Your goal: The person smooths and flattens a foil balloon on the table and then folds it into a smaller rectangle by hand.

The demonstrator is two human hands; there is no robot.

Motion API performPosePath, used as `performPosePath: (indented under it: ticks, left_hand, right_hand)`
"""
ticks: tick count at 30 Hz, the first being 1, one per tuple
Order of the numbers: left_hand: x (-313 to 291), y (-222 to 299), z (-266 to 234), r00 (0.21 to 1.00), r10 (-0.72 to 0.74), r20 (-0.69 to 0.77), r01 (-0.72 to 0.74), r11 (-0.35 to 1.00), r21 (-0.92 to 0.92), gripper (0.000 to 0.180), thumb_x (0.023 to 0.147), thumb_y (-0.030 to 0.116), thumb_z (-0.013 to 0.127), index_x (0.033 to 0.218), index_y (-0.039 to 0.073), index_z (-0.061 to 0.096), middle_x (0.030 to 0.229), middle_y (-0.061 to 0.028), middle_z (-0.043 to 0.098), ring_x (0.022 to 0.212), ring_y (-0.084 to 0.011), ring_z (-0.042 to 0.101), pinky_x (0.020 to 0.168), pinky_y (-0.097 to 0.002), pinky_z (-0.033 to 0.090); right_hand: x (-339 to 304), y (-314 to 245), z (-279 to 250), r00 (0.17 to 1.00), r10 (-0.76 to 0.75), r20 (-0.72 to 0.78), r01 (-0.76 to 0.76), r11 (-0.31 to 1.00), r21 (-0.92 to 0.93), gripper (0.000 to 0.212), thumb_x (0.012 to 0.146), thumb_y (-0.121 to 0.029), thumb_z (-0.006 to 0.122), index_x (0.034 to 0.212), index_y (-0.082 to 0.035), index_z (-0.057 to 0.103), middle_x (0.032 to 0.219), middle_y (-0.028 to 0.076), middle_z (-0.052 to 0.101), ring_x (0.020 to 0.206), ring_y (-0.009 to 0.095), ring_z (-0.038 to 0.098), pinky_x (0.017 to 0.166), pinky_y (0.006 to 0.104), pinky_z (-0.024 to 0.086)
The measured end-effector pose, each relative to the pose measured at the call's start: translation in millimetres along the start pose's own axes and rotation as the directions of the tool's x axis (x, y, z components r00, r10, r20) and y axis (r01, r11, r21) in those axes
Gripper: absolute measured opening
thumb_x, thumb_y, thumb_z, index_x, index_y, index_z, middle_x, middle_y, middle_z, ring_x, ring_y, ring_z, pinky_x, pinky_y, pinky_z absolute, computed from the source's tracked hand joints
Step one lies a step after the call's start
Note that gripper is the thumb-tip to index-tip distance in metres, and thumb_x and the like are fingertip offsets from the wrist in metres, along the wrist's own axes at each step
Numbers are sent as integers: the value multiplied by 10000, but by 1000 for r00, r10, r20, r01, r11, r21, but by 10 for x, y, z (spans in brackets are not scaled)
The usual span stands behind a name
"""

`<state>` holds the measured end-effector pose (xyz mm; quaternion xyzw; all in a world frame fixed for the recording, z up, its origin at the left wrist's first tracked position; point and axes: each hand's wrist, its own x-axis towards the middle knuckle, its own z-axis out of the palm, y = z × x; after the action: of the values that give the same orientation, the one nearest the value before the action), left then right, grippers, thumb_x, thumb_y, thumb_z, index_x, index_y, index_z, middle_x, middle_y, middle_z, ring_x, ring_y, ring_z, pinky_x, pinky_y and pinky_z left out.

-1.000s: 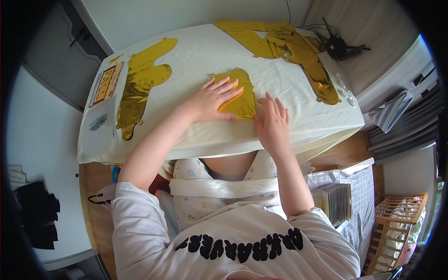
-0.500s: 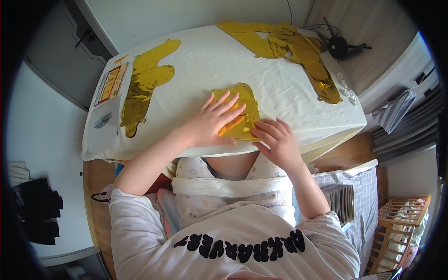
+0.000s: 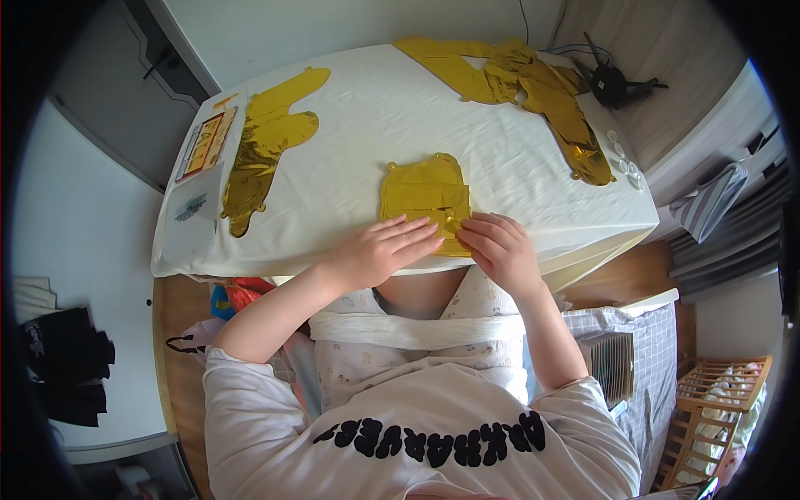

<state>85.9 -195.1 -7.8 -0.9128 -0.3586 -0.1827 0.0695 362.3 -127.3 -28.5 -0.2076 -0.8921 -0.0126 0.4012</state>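
A folded gold foil balloon (image 3: pixel 423 175) lies at the near edge of the table, creased across its middle, with small round tabs at its far end. My left hand (image 3: pixel 379 250) rests flat on its near left part, fingers stretched out. At the right edge of the foil is my right hand (image 3: pixel 504 250), its fingers bent together and closed on that edge; the thumb is partly hidden. Another flat gold foil balloon (image 3: pixel 265 137) is spread out at the left. Farther back on the right lie more gold foil pieces (image 3: pixel 508 75), partly crumpled and overlapping.
A white cloth (image 3: pixel 350 108) covers the table. Printed cards (image 3: pixel 206 143) and a clear packet (image 3: pixel 191 207) lie along its left side. Clear rings (image 3: pixel 623 158) sit at the right edge. A black device (image 3: pixel 610 85) stands beyond the back right corner.
My left hand has slid nearer to me across the foil, uncovering its far part. A folded-over layer now shows there. My right hand's fingers have drawn together at the right edge.
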Motion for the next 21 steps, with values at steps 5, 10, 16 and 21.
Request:
performPosePath:
  ticks: [5,10,16,21]
  left_hand:
    - [-50,74,-109,1000,-5,-1,5,985,-171,430,972,61,567,1399,75,613,1417,-112,635,1335,-242,597,1123,-433,486]
    - [137,224,-710,987,-156,-51,95,795,-599,429,979,-22,573,1405,28,592,1392,-136,651,1326,-251,605,1097,-384,502]
    - [490,-176,-1017,869,-467,163,350,349,-869,478,1046,62,555,1516,47,469,1413,-132,638,1261,-174,619,1092,-294,454]
    - [638,-842,-433,922,-384,-50,386,921,46,537,1021,284,632,1520,155,482,1467,-126,584,1327,-291,578,1203,-456,364]
  right_hand:
    - [-16,-9,-69,997,-52,-62,57,996,67,277,775,-103,815,1043,-112,747,1095,18,735,1087,233,696,930,390,552]
    - [402,-137,-509,976,-113,-186,159,953,256,234,785,-112,842,1005,-100,763,967,60,745,898,246,720,796,365,567]
    - [1289,9,-563,863,478,165,-496,739,456,131,895,-89,755,983,8,747,826,101,730,783,196,707,708,279,529]
    - [1449,833,84,697,516,498,-677,702,220,235,935,-200,715,1042,5,758,872,136,751,787,220,703,733,316,547]
